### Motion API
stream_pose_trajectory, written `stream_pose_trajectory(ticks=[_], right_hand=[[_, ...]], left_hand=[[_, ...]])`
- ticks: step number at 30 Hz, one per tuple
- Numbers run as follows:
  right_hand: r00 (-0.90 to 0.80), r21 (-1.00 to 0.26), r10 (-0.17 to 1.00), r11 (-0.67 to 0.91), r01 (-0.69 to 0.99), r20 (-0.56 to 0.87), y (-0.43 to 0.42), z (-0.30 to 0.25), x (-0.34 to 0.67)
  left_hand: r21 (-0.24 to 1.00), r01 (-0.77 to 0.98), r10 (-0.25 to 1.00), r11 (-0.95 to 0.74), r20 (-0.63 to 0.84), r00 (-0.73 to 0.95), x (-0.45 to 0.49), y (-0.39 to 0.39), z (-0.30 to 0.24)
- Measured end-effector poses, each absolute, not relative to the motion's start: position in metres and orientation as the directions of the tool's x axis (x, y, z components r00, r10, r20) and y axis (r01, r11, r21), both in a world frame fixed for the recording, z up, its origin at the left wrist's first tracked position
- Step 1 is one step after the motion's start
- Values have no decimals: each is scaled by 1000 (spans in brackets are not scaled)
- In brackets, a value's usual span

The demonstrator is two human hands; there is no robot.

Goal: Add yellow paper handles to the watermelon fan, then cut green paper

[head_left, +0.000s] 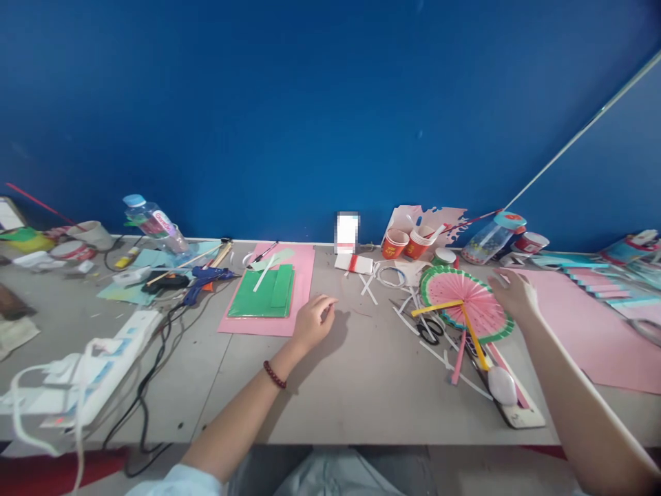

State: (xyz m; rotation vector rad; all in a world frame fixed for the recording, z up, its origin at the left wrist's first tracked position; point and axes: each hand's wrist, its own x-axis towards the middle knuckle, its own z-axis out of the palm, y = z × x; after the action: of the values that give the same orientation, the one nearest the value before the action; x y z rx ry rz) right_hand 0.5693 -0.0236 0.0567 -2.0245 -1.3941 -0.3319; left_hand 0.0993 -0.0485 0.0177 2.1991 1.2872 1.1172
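My left hand rests on the grey table, fingers loosely curled with nothing in them, just right of a pink sheet that carries folded green paper. My right hand lies flat with fingers stretched out, at the right edge of a round watermelon paper fan with yellow sticks. Black scissors lie left of the fan. A pink stick and white paper strips lie below it.
A blue glue gun, cables and a white power strip fill the left side. A plastic bottle lies at the back left. Red paper cups stand at the back. A large pink sheet covers the right.
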Motion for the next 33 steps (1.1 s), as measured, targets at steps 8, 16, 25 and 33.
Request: stream_pose_trajectory(ticks=[8,16,25,33], right_hand=[[-69,-450,805,398,800,590,-31,63,387],[-457,-685,812,566,459,364,-29,50,203],[-501,-715,863,315,625,-58,21,52,176],[-411,-789,911,238,567,-21,24,28,171]], left_hand=[[862,427,961,-275,263,87,79,-35,52],[763,617,963,-194,267,-27,21,-3,72],[250,940,886,-232,453,98,11,-7,6],[212,937,877,-278,455,157,15,-13,12]])
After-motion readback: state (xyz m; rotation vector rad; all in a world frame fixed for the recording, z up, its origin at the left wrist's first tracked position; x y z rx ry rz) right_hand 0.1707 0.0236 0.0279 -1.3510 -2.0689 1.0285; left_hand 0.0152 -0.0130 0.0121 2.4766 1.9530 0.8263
